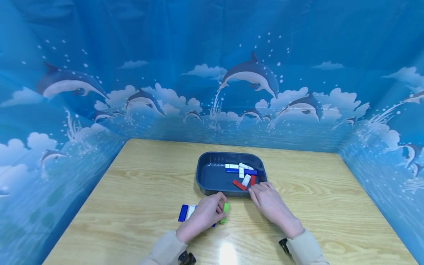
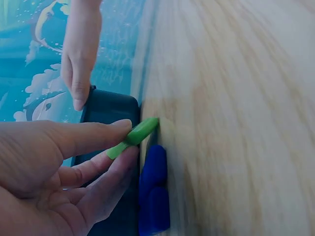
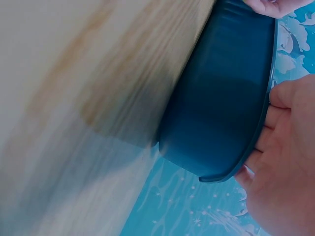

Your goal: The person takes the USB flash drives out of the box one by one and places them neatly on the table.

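Observation:
My left hand (image 1: 208, 210) is in front of the dark blue tray (image 1: 212, 180). Between thumb and fingers it pinches a slim bright green plastic piece (image 1: 225, 210), which shows tilted in the left wrist view (image 2: 142, 131). Beside and under this hand lie small pieces on the table: a blue one (image 1: 183, 213), a white one (image 1: 191, 211) and more blue, partly covered. My right hand (image 1: 267, 202) holds the tray at its near right corner. In the right wrist view its fingers (image 3: 267, 140) hook over the rim, their tips hidden behind the wall.
Inside the tray, toward its right side, lie several white pieces (image 1: 246, 180), long blue pieces (image 1: 250, 172) and red pieces (image 1: 239, 184). The wooden table (image 1: 149, 176) is bordered at the back and sides by a blue dolphin-print curtain (image 1: 165, 73).

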Motion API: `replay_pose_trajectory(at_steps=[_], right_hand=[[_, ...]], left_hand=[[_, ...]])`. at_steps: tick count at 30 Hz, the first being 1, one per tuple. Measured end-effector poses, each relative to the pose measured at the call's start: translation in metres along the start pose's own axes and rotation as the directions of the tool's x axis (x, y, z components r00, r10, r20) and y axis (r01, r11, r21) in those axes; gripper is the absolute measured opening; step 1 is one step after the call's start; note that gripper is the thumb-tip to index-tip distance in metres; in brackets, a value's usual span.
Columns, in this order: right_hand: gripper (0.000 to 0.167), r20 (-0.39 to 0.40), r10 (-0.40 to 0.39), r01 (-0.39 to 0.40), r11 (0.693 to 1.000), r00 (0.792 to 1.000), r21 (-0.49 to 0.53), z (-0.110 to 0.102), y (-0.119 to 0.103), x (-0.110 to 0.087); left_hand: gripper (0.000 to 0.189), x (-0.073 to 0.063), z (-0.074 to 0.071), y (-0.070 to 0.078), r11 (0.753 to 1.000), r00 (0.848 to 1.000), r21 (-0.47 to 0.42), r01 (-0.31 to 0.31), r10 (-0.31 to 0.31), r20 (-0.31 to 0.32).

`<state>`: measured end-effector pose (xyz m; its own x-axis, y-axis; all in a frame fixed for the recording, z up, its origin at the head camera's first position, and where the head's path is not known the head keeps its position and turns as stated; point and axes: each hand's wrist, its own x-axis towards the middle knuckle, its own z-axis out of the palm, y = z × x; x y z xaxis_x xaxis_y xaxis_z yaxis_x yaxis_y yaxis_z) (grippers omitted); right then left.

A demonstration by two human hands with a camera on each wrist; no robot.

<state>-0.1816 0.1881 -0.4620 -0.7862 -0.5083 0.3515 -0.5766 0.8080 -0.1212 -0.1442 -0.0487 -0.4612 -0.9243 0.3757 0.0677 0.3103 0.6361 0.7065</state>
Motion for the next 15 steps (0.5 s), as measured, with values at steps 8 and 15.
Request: replay_pose_trajectory(at_steps=[8,15], right_hand=[[0.021,-0.021,-0.017,0.017,1.0,1.0,0.002,0.0005,0.0007,0.0],[0.02,-0.028,-0.022,0.022,1.0,0.999,0.001,0.0004,0.0023,-0.0004]], left_hand=[[0.035,-0.0023,-0.0015,-0.0007,0.976,0.999,0.219,0.009,0.001,-0.048],[0.033,-0.0043,-0.004,-0.0002,0.961,0.996,0.265,0.083,-0.088,0.007]])
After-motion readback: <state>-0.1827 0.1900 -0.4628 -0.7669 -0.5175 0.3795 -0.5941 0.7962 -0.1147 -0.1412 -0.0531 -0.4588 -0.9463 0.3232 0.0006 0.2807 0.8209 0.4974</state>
